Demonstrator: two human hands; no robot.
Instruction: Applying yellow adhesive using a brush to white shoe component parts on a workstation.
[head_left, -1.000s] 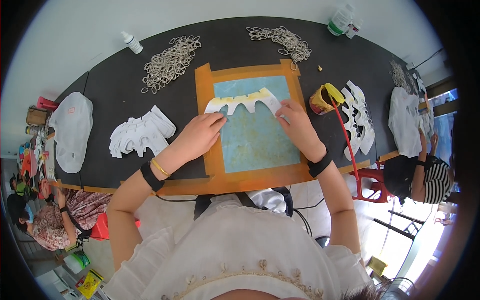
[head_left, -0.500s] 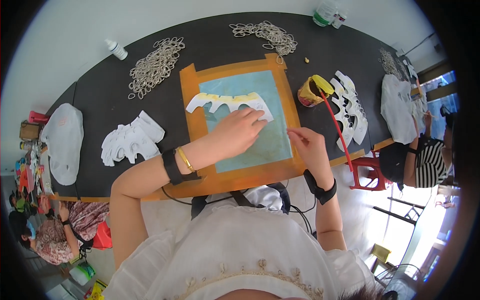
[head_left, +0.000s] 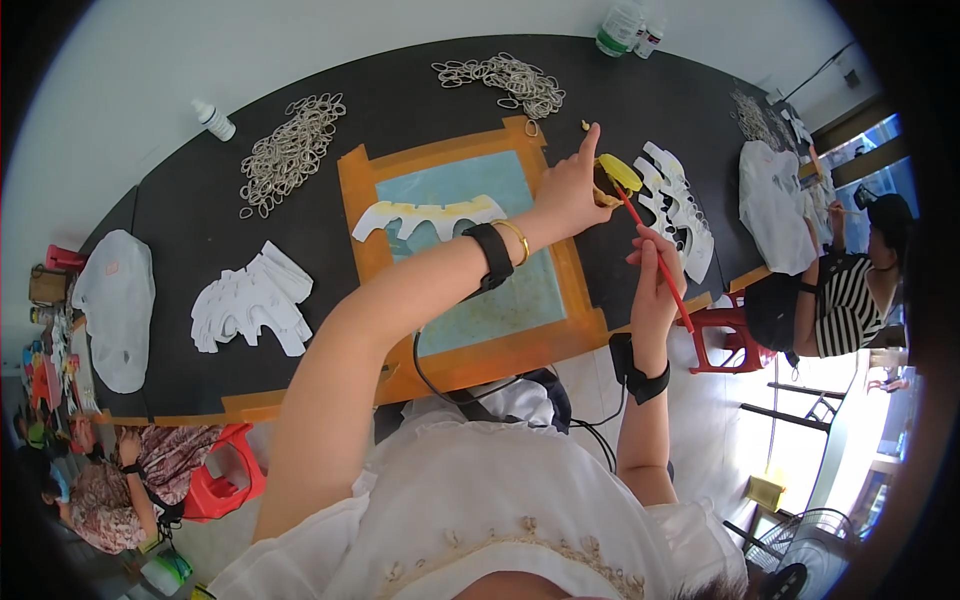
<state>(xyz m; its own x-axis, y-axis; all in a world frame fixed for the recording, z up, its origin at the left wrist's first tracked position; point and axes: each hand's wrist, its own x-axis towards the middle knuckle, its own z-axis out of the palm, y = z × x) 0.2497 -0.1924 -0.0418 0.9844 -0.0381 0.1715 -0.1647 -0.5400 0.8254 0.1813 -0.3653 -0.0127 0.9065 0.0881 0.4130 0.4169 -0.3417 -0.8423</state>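
Observation:
My left hand (head_left: pixel 572 193) reaches to the right across the blue sheet (head_left: pixel 510 285) and is closed around the near-left side of a small can (head_left: pixel 600 190), one finger stretched outward. Something yellow (head_left: pixel 622 172) sits at the can's rim, and its inside looks brown. My right hand (head_left: pixel 656 265) pinches a long, thin red stick (head_left: pixel 672 283). The stick's upper end is at the can's mouth; its tip is hidden. A curved white cut-out piece (head_left: pixel 430 217), yellowish along its upper edge, lies on the blue sheet, partly behind my left forearm.
Orange tape (head_left: pixel 365 225) borders the sheet. White cut-outs lie stacked at left (head_left: pixel 250 310), and more pieces (head_left: pixel 675 205) sit right of the can. Metal ring piles (head_left: pixel 295 150), a white bottle (head_left: pixel 212 120) and plastic bags (head_left: pixel 115 310) are around the black table. Other people sit at both sides.
My left hand has left the white piece and moved right to the can. My right hand, bare before, now holds the red stick. The whole view has shifted slightly.

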